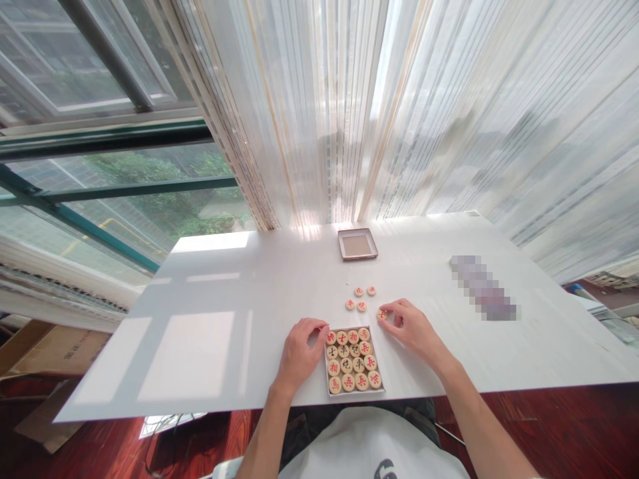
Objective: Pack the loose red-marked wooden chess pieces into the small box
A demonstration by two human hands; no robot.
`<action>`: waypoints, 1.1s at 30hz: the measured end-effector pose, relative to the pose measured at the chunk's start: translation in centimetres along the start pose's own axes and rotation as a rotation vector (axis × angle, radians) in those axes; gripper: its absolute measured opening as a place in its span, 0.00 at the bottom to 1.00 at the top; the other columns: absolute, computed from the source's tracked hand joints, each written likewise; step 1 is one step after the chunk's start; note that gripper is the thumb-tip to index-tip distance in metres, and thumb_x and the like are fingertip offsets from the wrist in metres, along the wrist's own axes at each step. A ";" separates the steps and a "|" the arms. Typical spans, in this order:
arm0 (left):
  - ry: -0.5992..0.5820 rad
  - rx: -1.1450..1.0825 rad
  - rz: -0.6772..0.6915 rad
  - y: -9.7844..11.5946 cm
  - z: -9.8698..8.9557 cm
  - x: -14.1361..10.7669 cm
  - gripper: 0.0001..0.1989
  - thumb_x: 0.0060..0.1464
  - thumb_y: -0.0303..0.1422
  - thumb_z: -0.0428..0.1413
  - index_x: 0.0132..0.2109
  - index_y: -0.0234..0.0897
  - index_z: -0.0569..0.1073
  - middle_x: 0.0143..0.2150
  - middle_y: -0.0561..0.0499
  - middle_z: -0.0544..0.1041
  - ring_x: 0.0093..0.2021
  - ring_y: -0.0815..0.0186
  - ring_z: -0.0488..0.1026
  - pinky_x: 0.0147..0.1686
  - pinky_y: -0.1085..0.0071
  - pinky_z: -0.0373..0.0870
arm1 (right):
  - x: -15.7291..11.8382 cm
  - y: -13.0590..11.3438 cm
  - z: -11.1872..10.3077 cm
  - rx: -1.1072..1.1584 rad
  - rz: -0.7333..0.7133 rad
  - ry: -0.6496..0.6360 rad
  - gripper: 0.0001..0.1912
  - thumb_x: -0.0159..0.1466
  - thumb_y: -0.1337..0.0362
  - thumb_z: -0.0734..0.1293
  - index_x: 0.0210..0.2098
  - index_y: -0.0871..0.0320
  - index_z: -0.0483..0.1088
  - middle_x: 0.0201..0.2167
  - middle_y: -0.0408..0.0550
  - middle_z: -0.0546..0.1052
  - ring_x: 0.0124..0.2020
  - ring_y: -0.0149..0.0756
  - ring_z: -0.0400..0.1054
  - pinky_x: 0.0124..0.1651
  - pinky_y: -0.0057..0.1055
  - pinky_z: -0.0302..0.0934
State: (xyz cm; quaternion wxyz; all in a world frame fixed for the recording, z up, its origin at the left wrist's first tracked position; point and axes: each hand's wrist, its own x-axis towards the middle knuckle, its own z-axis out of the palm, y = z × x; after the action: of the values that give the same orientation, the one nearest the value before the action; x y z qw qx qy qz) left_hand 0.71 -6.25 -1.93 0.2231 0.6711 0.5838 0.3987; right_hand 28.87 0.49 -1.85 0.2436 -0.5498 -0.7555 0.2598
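The right hand (412, 327) grasps one piece (382, 314) between thumb and fingertips, just off the box's rear right corner. The pinch is at the piece's edge, which appears to suit a small, flat disc and leaves part of the marked face showing. The left hand (298, 352) is at the rear left corner of the box (357, 395), thumb and fingers drawn together; this position probably steadies the box. Whether these fingers grip the rim, touch the corner piece or only rest there cannot be told.

The box sits near the front edge of the table (279, 279), close to the torso, presumably for easy reach. Inside, sixteen pieces (348, 382) lie face up in a four-by-four grid; the close fit likely keeps the rows aligned. Four loose pieces (362, 307) lie behind the box, within reach of both hands. The lid (357, 246) lies farther back, hollow side up, apparently out of the working area.

Hidden or unclear: any layer beneath the visible pieces; the underside of the held piece and part of its mark, covered by fingers; several small marks on the loose pieces. A pixelated item (483, 288) at right cannot be identified.
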 end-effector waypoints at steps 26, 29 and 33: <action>0.037 -0.067 -0.060 -0.5 0.0 -0.1 0.08 0.64 0.36 0.54 0.41 0.41 0.77 0.39 0.50 0.79 0.40 0.63 0.75 0.41 0.68 0.71 | -3.4 -1.3 -0.1 0.400 0.013 0.009 0.16 0.66 0.56 0.67 0.52 0.52 0.72 0.42 0.47 0.81 0.39 0.37 0.76 0.47 0.35 0.72; 0.036 -0.065 -0.061 -0.4 -0.1 -0.1 0.08 0.64 0.36 0.53 0.41 0.41 0.77 0.39 0.50 0.79 0.40 0.63 0.75 0.41 0.68 0.71 | -3.4 -1.5 0.0 0.416 0.027 0.007 0.17 0.66 0.55 0.67 0.52 0.52 0.73 0.42 0.47 0.81 0.39 0.37 0.76 0.47 0.35 0.73; 0.030 -0.065 -0.064 -0.3 -0.2 -0.1 0.09 0.65 0.37 0.53 0.40 0.40 0.77 0.39 0.50 0.79 0.39 0.63 0.75 0.41 0.68 0.71 | -3.3 -1.5 0.4 0.437 0.027 0.014 0.18 0.66 0.54 0.67 0.53 0.52 0.72 0.44 0.49 0.81 0.39 0.38 0.77 0.47 0.36 0.73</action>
State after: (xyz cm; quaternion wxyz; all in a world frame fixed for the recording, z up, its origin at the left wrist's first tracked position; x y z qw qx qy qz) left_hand 0.41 -6.28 -2.05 0.2486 0.6385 0.5949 0.4202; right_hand 28.47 -3.08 -1.39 0.3587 -0.4959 -0.6719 0.4170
